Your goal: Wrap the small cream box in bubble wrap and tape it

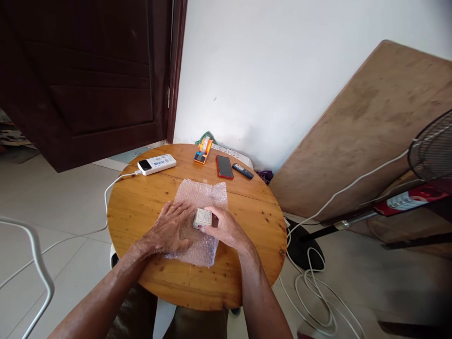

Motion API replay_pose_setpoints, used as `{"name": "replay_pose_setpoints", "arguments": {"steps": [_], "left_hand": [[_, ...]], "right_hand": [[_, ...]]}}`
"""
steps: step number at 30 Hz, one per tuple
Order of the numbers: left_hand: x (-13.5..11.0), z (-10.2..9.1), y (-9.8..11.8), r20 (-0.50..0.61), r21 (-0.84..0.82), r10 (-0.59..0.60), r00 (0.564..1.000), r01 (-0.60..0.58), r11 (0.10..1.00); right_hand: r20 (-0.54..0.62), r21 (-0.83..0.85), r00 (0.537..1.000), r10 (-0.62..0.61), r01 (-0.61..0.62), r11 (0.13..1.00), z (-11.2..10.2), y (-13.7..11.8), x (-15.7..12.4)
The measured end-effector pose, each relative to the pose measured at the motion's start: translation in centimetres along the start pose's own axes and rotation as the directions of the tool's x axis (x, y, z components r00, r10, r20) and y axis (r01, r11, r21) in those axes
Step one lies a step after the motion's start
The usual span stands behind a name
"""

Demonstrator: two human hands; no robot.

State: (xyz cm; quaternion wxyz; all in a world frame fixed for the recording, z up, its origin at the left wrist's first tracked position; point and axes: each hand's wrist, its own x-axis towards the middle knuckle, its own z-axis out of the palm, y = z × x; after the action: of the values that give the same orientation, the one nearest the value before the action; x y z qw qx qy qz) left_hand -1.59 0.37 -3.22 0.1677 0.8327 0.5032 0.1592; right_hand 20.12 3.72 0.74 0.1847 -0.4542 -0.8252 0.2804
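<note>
A sheet of bubble wrap [201, 190] lies on the round wooden table in front of me. My left hand [171, 228] rests flat on its left part, fingers stretched out. Near the middle of the sheet, my right hand [226, 228] grips a small box [203, 217] with printed text on its pale top, thumb and fingers at its right side. The fingertips of my left hand come close to the box's left edge. My right palm hides part of the sheet's right side.
On the round wooden table [141, 216] stand a white power bank [157, 164] with a cable, an orange tape dispenser [203, 151], a red-edged phone [224, 167] and a small dark phone-like device [243, 170]. A fan [432, 146] and coiled cable [314, 301] are at the right.
</note>
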Motion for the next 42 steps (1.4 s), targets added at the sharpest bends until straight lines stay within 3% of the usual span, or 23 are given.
{"name": "replay_pose_setpoints", "arguments": {"steps": [11, 18, 21, 24, 27, 29, 32, 35, 37, 42], "left_hand": [[0.0, 0.2, -0.1, -0.025, -0.023, 0.002, 1.0, -0.003, 1.0], [-0.2, 0.4, 0.0, -0.063, -0.049, 0.013, 0.998, -0.016, 0.999], [-0.2, 0.4, -0.1, -0.108, -0.099, 0.004, 0.994, -0.015, 0.995], [-0.2, 0.4, -0.7, -0.203, -0.197, -0.036, 0.979, -0.005, 0.98], [-0.1, 0.1, -1.4, -0.289, -0.287, -0.054, 0.956, -0.033, 0.957], [-0.4, -0.4, -1.5, -0.317, -0.311, -0.059, 0.947, -0.045, 0.949], [-1.8, -1.6, -0.4, -0.309, -0.214, -0.01, 0.951, -0.059, 0.975], [-3.5, -2.7, 1.5, -0.216, -0.02, 0.114, 0.97, -0.122, 0.992], [-4.2, -3.0, 2.9, -0.194, 0.042, 0.161, 0.968, -0.156, 0.987], [-4.3, -2.2, 5.1, -0.125, 0.041, 0.207, 0.97, -0.203, 0.978]], "right_hand": [[0.009, 0.067, 1.0, 0.018, -0.018, 0.998, 0.2, 0.5, 0.0], [0.032, 0.232, 0.995, 0.095, -0.1, 0.968, -1.9, 1.7, -2.6], [0.047, 0.154, 0.994, 0.1, -0.106, 0.982, -3.1, 1.0, -4.4], [0.096, 0.028, 0.995, 0.023, -0.025, 0.999, -3.1, -0.5, -6.6], [0.075, -0.165, 0.995, -0.069, 0.08, 0.983, -1.2, -1.7, -8.5], [-0.024, -0.307, 0.992, -0.127, 0.113, 0.945, 0.6, -1.8, -9.2], [-0.186, -0.433, 0.947, -0.264, 0.162, 0.887, 2.7, -1.1, -9.4], [-0.282, -0.43, 0.899, -0.334, 0.192, 0.882, 3.0, -0.5, -8.9], [-0.285, -0.384, 0.907, -0.309, 0.187, 0.904, 2.4, -0.8, -8.6], [-0.151, -0.263, 0.96, -0.236, 0.192, 0.946, 0.5, -2.6, -8.4]]}}
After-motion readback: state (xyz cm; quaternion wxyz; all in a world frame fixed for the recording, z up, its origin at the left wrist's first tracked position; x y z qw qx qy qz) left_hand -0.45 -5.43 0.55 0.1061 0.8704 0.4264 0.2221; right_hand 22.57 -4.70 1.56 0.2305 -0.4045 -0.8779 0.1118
